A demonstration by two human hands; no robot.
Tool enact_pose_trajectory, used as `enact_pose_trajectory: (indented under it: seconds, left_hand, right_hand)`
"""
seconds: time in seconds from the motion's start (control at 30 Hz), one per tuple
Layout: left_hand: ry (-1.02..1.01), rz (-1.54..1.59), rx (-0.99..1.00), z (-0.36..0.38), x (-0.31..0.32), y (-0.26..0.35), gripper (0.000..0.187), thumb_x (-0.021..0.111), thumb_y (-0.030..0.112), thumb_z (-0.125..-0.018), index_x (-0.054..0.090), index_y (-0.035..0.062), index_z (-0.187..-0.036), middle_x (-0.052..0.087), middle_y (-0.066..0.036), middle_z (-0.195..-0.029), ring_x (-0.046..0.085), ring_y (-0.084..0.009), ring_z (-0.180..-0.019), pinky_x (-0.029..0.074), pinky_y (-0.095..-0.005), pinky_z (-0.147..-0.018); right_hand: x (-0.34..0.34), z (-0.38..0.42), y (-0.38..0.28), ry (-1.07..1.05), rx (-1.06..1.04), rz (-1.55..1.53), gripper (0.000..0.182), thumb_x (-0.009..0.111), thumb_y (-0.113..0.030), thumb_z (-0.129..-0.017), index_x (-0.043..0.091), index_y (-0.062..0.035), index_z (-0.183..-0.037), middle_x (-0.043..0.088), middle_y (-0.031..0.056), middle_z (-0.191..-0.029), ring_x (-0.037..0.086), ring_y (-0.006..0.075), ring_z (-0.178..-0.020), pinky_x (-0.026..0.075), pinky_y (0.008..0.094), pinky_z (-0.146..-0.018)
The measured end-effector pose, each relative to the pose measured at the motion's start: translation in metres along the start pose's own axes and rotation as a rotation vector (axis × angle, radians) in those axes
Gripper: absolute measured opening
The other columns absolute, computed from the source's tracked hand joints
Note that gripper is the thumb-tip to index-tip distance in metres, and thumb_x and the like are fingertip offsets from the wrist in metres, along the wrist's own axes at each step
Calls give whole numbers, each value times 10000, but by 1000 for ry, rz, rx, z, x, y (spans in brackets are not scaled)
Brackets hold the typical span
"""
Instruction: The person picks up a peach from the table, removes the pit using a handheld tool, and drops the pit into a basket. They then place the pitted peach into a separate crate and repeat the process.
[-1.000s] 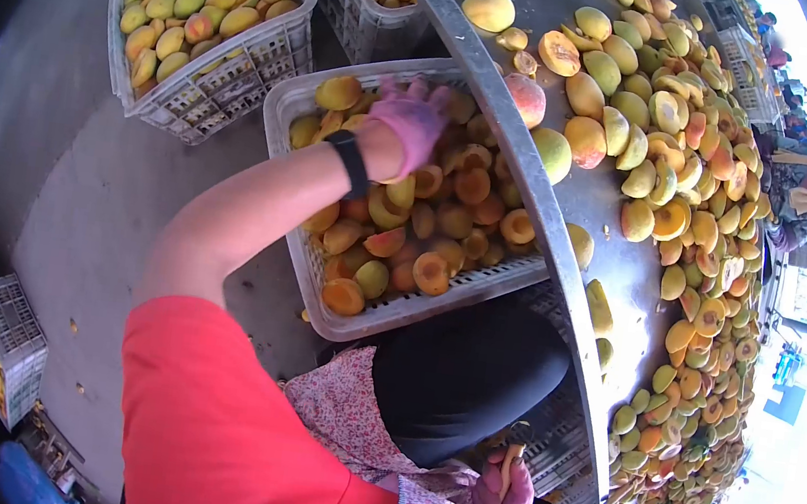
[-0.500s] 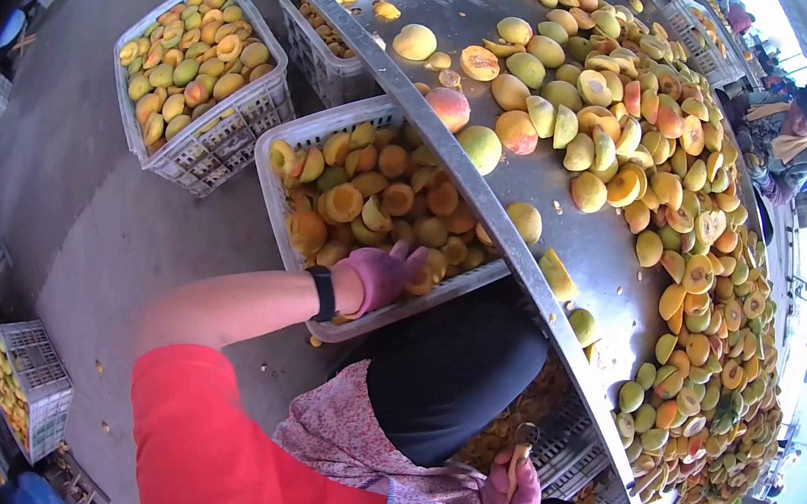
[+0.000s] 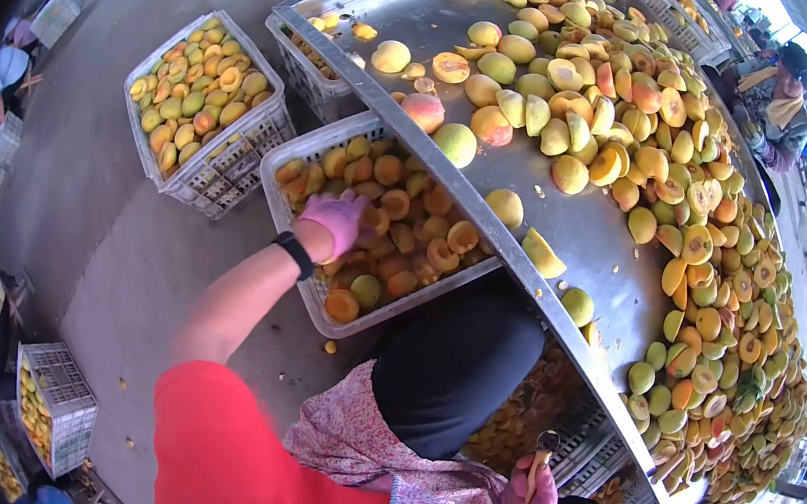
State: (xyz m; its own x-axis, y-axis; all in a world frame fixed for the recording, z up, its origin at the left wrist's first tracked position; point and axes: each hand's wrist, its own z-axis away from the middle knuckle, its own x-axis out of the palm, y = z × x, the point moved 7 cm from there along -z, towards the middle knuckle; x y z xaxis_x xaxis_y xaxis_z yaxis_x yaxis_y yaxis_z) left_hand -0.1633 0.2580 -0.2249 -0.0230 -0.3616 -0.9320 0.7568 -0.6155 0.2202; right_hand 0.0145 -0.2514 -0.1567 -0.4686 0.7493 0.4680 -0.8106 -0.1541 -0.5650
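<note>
My left hand (image 3: 332,220), in a pink glove, lies on the peach halves (image 3: 394,203) at the left side of a white plastic crate (image 3: 324,321). Its fingers look stretched out over the fruit, slightly blurred, and I see nothing held in them. A dark band circles that wrist. Low in the view, by my lap, my right hand (image 3: 531,499), also gloved in pink, is closed round the wooden handle of a tool with a round metal ring head (image 3: 547,441). The tool points upward, beside the metal table's edge.
A metal table (image 3: 568,222) slants along my right, heaped with cut peaches (image 3: 691,287). Another full crate (image 3: 202,106) stands on the floor beyond mine. More crates sit under the table and at the lower left (image 3: 56,411). Across the table sits another person (image 3: 778,112).
My left hand has moved up and left across the crate, from its near side to its left side. My right hand still holds the tool. The view has shifted slightly.
</note>
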Motion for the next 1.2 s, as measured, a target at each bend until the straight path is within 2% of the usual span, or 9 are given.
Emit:
enact_pose_trajectory:
  seconds: [0.2, 0.27, 0.33, 0.43, 0.7, 0.77, 0.9, 1.03, 1.2]
  left_hand:
    - [-289, -753, -322, 12, -36, -58, 695, 678, 490, -898, 508, 87, -1438, 565, -144, -1418, 541, -355, -1284, 416, -503, -1027]
    - [81, -693, -283, 26, -52, -42, 735, 701, 526, -870, 519, 80, -1424, 591, -139, -1387, 536, -366, -1285, 421, -496, -1029]
    - [-323, -117, -41, 29, -16, -5, 850, 741, 519, -849, 437, 68, -1502, 550, -184, -1439, 491, -440, -1325, 422, -527, -1047]
    - [-64, -80, 238, 9, 39, 35, 790, 707, 219, -898, 318, 111, -1577, 422, -187, -1517, 590, -396, -1223, 510, -515, -980]
    - [480, 352, 51, -133, 10, 44, 494, 607, 201, -960, 456, 88, -1417, 582, -169, -1267, 659, -394, -1102, 550, -522, -888]
    - [375, 278, -393, -136, 11, 22, 306, 658, 171, -919, 639, 59, -1203, 615, -217, -1240, 658, -395, -1113, 568, -491, -901]
    - [138, 544, -211, -214, 73, 38, 359, 619, 165, -946, 637, 28, -1278, 665, -211, -1304, 694, -365, -1125, 574, -465, -925]
    - [473, 1084, -116, -256, 67, 81, 557, 590, 66, -952, 439, 2, -1484, 605, -196, -1405, 634, -363, -1242, 549, -437, -992]
    - [340, 909, -147, -241, 17, 82, 572, 619, 116, -944, 477, 53, -1495, 610, -164, -1379, 635, -328, -1228, 535, -431, -1007]
  right_hand:
    - [2, -3, -6, -49, -21, -7, 434, 615, -454, -999, 560, -49, -1147, 489, -1, -690, 371, 86, -421, 289, 255, -362]
    - [2, -10, -7, -32, -24, -4, 432, 608, -451, -1002, 557, -47, -1146, 485, -2, -690, 371, 85, -423, 289, 254, -362]
    - [-3, -5, -3, 19, 2, 15, 427, 596, -446, -1009, 551, -44, -1145, 479, -4, -689, 372, 83, -427, 289, 251, -363]
    - [5, -10, -7, -19, 12, 46, 414, 593, -435, -1010, 551, -46, -1149, 479, -3, -692, 373, 85, -426, 284, 252, -363]
    - [20, 0, -22, 15, 127, 158, 397, 515, -450, -1059, 554, -76, -1184, 450, -21, -688, 352, 80, -422, 291, 256, -370]
    - [20, 2, -21, 65, 155, 173, 405, 500, -457, -1066, 551, -77, -1198, 447, -25, -692, 356, 75, -426, 295, 254, -375]
    - [38, 2, -20, 60, 186, 190, 410, 486, -456, -1070, 544, -75, -1210, 448, -26, -694, 363, 70, -426, 302, 251, -376]
    - [50, 3, -18, 106, 186, 202, 416, 479, -453, -1074, 536, -66, -1213, 449, -16, -692, 361, 73, -423, 303, 244, -375]
    - [59, 6, -21, 151, 153, 260, 413, 470, -452, -1079, 538, -66, -1211, 448, -13, -679, 363, 71, -422, 296, 247, -364]
